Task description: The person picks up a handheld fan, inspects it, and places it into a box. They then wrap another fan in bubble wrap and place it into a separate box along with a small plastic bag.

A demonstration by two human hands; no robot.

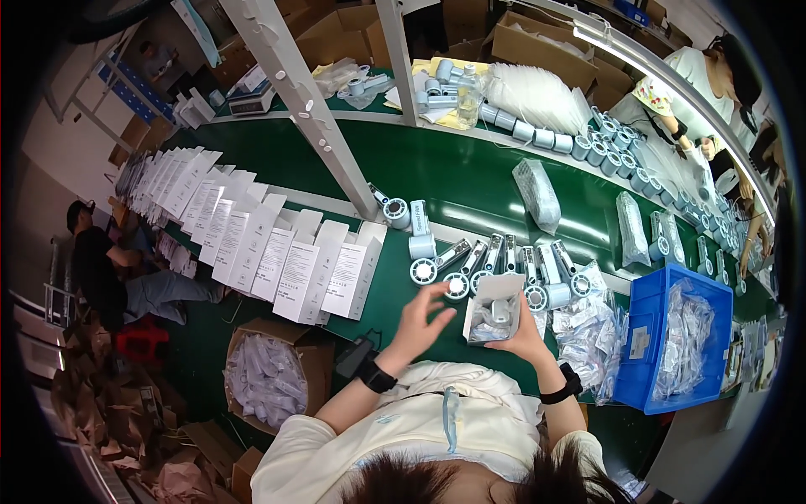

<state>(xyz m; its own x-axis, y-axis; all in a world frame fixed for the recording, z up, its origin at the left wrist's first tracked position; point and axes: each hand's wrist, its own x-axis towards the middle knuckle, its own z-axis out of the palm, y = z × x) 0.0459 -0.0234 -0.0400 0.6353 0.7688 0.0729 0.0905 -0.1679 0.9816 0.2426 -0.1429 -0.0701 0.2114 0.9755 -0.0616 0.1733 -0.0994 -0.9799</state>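
A small white box (502, 287) is in my right hand (526, 338), its top flap raised. Inside it lies a light grey-blue piece (500, 312) in clear plastic; its exact kind is hard to make out. Just left of the box, my left hand (413, 326) hovers with fingers spread and nothing in them. Several handheld fans (456, 286) with round grille heads lie beyond my hands on the green table. One light blue fan (420, 231) stands farther back to the left.
Open white boxes (298, 273) stand in rows at left. At right, a blue bin (634, 370) holds plastic-bagged items, beside loose clear bags (588, 328). A carton (315, 370) of wrapped pieces sits low at left. A metal post (311, 118) rises beyond the table; co-workers are farther off.
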